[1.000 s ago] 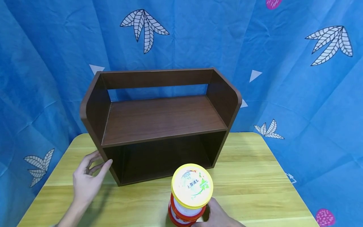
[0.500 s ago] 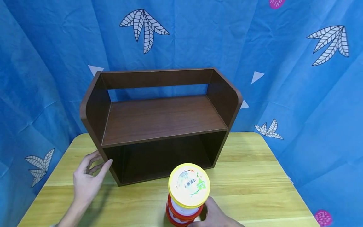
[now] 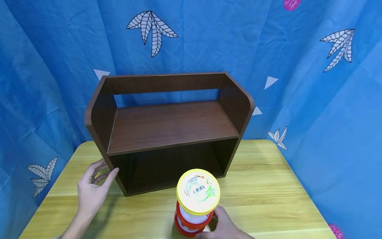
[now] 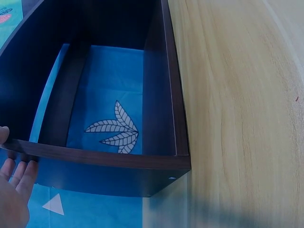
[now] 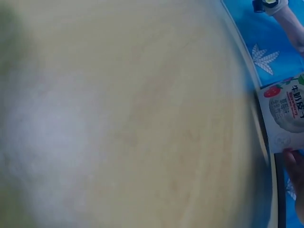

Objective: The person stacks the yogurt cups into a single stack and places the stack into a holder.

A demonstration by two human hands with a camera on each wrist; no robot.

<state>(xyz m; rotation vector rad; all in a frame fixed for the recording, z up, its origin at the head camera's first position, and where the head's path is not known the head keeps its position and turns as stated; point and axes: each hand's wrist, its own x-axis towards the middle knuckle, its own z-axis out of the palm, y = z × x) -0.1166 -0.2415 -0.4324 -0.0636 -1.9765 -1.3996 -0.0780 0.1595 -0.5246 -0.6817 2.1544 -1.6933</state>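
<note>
A two-tier dark brown shelf (image 3: pixel 173 124) stands on the table. At its left side panel my left hand (image 3: pixel 92 191) pinches the front edge, thumb inside and fingers outside; the left wrist view also shows this hand (image 4: pixel 16 190) with the board between thumb and fingers. In front of the shelf is a white tub (image 3: pixel 198 192) with a yellow printed lid and red bands below; whether it is one tub or a stack, I cannot tell. My right hand (image 3: pixel 225 224) grips its lower right side. The right wrist view shows the tub's printed side (image 5: pixel 287 111) with a strawberry.
A pale wooden table (image 3: pixel 262 186) with rounded far corners lies under everything. Behind it hangs a blue curtain (image 3: pixel 206 43) with white leaf prints. An arm (image 5: pixel 290 23) with a dark wrist device appears at the right wrist view's top right corner.
The tub and my right hand have shifted slightly left and a little toward the shelf. The left hand and the shelf stay in place.
</note>
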